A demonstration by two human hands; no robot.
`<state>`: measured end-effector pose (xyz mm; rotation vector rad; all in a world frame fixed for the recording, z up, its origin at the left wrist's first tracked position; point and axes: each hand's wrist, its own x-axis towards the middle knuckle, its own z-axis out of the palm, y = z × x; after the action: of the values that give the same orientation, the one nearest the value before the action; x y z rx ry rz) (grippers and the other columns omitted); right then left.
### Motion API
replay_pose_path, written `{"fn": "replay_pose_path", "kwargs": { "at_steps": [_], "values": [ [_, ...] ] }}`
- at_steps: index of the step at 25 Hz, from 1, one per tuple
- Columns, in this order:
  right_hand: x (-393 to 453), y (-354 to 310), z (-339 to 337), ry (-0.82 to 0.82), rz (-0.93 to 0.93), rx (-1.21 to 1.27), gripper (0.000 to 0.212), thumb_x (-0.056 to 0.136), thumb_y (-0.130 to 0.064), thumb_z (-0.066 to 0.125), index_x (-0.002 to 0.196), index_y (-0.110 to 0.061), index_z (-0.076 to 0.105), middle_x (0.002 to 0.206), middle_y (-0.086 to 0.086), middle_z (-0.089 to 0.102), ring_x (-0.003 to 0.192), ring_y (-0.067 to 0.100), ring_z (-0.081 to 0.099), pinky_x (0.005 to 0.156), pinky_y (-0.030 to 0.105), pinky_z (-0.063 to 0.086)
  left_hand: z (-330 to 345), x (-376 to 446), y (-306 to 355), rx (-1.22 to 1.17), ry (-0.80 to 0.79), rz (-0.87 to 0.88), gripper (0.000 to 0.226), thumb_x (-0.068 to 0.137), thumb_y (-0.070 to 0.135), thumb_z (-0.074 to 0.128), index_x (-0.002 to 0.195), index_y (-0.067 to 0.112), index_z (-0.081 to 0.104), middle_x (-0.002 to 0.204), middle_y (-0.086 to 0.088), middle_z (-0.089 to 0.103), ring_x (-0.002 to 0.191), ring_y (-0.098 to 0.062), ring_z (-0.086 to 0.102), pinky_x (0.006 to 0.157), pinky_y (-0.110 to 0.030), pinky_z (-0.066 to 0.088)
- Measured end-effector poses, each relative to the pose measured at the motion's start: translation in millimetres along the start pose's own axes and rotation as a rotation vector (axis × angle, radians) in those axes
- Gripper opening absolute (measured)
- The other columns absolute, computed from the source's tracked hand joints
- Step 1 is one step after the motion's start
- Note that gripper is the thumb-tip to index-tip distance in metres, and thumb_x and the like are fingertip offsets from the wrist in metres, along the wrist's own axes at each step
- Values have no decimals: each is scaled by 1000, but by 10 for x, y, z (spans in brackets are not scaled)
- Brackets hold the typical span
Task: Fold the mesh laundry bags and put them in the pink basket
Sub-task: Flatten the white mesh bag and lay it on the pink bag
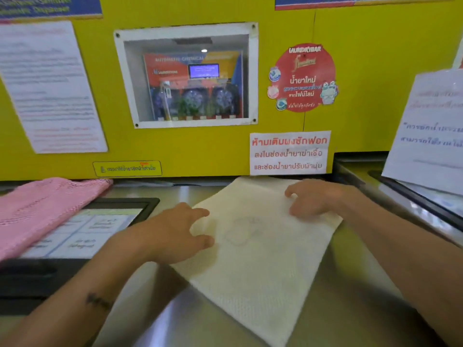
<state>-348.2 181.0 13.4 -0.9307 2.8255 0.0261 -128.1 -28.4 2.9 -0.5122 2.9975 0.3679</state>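
Observation:
A cream-white mesh laundry bag [258, 266] lies flat on the steel machine top, turned at an angle, with a faint round print near its middle. My left hand [175, 234] rests on its left edge, fingers spread and pressing down. At the bag's far right part, my right hand [315, 199] lies on the cloth with the fingers curled. A pink mesh bag [42, 211] lies bunched at the left, partly over a black-framed panel. The pink basket is out of view.
A yellow wall panel [200, 151] with a windowed dispenser, stickers and paper notices stands right behind the worktop. A black-framed label panel [100, 229] sits at the left. A white paper sign [431, 136] leans at the right above another black-edged lid.

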Motion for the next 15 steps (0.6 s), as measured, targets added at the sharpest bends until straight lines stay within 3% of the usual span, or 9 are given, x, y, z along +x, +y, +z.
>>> {"fn": "replay_pose_path", "kwargs": {
  "at_steps": [3, 6, 9, 11, 15],
  "values": [
    [68, -1, 55, 45, 13, 41, 60, 86, -47, 54, 143, -32, 41, 151, 1, 41, 134, 26, 43, 108, 38, 38, 173, 25, -115, 74, 60, -25, 69, 86, 66, 47, 148, 38, 33, 148, 5, 35, 138, -22, 31, 114, -46, 28],
    [-29, -53, 93, 145, -44, 97, 53, 81, -50, 65, 131, -35, 53, 139, -4, 53, 123, 20, 51, 100, 34, 44, 166, -31, -208, 74, 142, -10, 54, 88, 57, 50, 138, 36, 49, 127, 4, 47, 124, -22, 42, 107, -46, 36],
    [-167, -222, 222, 237, -134, 151, 31, 86, -41, 65, 117, -36, 64, 126, -9, 57, 116, 16, 53, 95, 33, 44, 134, -218, -302, 120, 228, 64, 24, 92, 47, 48, 102, 32, 63, 102, 3, 52, 101, -20, 54, 89, -39, 44],
    [-210, -395, 279, 292, -198, 201, 24, 89, -28, 64, 111, -36, 67, 117, -15, 56, 114, 14, 52, 89, 27, 40, 81, -370, -418, 183, 332, 104, 22, 94, 41, 43, 82, 27, 54, 95, 3, 52, 96, -22, 56, 79, -37, 44],
    [-227, -932, 229, 392, -278, 231, 30, 92, -11, 57, 108, -34, 68, 113, -17, 54, 109, 11, 51, 86, 25, 36, -154, -709, -896, 203, 577, 196, 48, 87, 39, 27, 104, 22, 69, 100, 3, 61, 95, -25, 60, 77, -41, 47]
  ]
}}
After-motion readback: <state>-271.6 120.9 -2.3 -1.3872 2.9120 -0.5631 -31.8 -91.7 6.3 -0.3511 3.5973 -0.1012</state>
